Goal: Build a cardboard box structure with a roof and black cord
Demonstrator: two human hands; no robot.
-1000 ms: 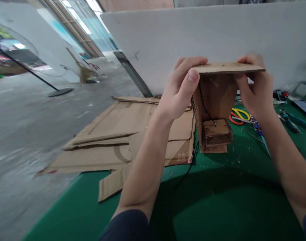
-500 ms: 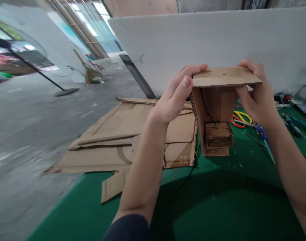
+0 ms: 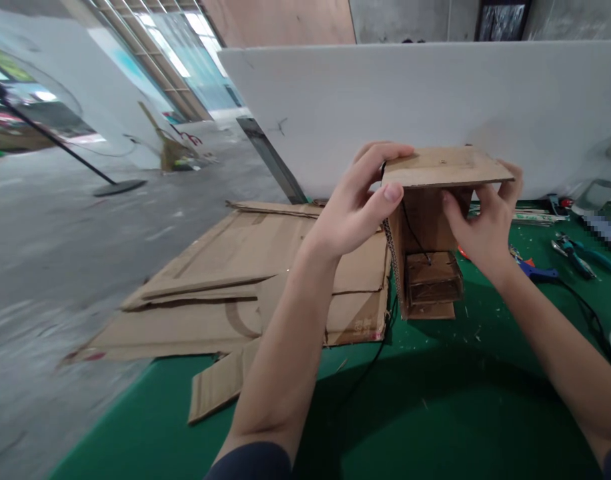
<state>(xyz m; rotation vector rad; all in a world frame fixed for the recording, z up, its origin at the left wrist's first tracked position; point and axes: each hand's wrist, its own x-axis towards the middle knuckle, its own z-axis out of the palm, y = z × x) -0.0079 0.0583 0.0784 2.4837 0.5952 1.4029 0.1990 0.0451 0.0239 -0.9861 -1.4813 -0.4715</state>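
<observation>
A small upright cardboard structure (image 3: 396, 267) stands on the green table, with a flat cardboard panel (image 3: 445, 167) across its top. My left hand (image 3: 360, 200) grips the panel's left end, fingers over the top and thumb at the front left corner. From beneath, on the right, my right hand (image 3: 485, 223) reaches up under the panel; its thumb is against the inside and its other fingers are partly hidden behind the panel's right end. Inside hangs a thin black cord (image 3: 414, 230), running down to a small layered cardboard box (image 3: 433, 270) at the base.
Flattened cardboard sheets (image 3: 195, 267) cover the table's left part, with a loose cardboard strip (image 3: 220, 383) in front. Pliers (image 3: 575, 257) and a blue-handled glue gun (image 3: 538, 270) lie at right. A white board (image 3: 410, 93) stands behind. Green tabletop (image 3: 435, 413) shows in front.
My right hand has shifted left and down, its thumb now further under the panel. My left thumb has slid onto the panel's front corner. The view has tilted slightly up.
</observation>
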